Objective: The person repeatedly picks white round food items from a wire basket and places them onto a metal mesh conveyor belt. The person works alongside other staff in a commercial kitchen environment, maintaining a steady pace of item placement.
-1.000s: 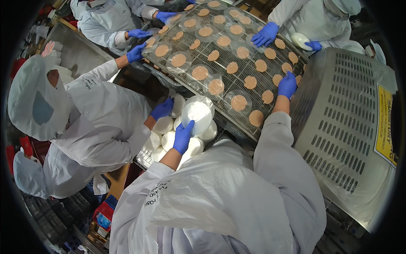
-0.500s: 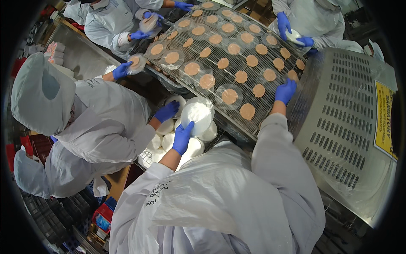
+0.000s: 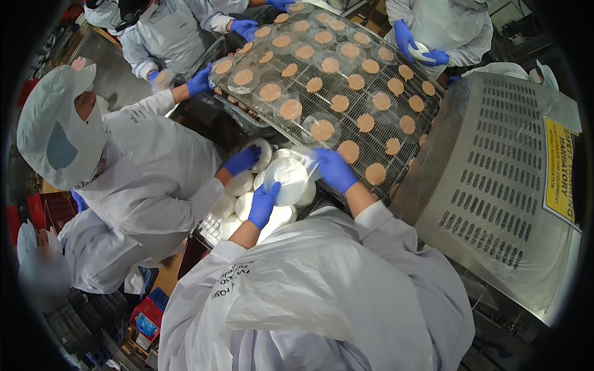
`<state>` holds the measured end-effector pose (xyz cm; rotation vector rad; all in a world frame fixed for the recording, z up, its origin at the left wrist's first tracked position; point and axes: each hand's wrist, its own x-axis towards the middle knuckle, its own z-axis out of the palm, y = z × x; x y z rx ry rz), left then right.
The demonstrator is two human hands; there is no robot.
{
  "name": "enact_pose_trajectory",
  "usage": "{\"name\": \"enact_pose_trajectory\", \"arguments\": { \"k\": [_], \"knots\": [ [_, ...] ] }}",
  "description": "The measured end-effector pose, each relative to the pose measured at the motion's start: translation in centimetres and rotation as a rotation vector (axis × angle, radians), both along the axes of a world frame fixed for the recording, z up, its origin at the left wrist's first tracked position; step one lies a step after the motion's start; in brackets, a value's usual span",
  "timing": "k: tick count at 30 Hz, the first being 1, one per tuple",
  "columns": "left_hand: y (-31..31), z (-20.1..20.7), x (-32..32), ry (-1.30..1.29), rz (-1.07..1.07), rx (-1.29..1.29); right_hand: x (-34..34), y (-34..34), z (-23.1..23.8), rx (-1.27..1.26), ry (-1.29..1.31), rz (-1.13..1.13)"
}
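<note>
My gloved left hand (image 3: 263,206) grips a stack of round, translucent film discs (image 3: 288,182) above more white disc stacks (image 3: 279,215) in a wire basket. At the stack's right edge, my gloved right hand (image 3: 336,169) pinches a clear film sheet (image 3: 309,159), slightly blurred by motion. Just beyond that hand is the wire mesh conveyor (image 3: 297,69), carrying rows of flat, pinkish round patties (image 3: 322,130). Some patties lie on clear round films, others directly on the mesh. The right fingertips are partly hidden.
On my left a co-worker (image 3: 154,145) reaches one gloved hand (image 3: 243,161) to the disc stacks and another to the belt's left edge. More people (image 3: 442,28) stand across the conveyor. A perforated metal machine cover (image 3: 495,167) with a yellow sign borders the right side.
My right hand has come back from the conveyor's right side to the film stack and taken hold of a film edge. Patties have shifted toward me on the belt. The left co-worker's film-backed patty is released.
</note>
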<state>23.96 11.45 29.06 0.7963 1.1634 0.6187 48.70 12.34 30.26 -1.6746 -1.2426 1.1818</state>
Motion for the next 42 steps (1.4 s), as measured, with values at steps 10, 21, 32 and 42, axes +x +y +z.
{"name": "enact_pose_trajectory", "arguments": {
  "k": [10, 21, 32, 42],
  "knots": [
    [-0.4, -0.2, 1.0, -0.081, 0.031, -0.042, 4.7, -2.1, -5.4, 0.398, -0.845, 0.126],
    [-0.4, -1.1, 3.8, 0.005, -0.205, 0.017, 0.0, -4.0, 5.5, -0.215, -0.250, 0.133],
    [-1.4, -1.1, 3.2, -0.042, -0.158, -0.016, 4.5, -5.2, 0.6, 0.080, -0.285, -0.243],
    [1.1, 0.7, 3.8, -0.111, -0.171, 0.062, 1.6, -3.5, 1.9, -0.035, -0.074, -0.139]
  ]
}}
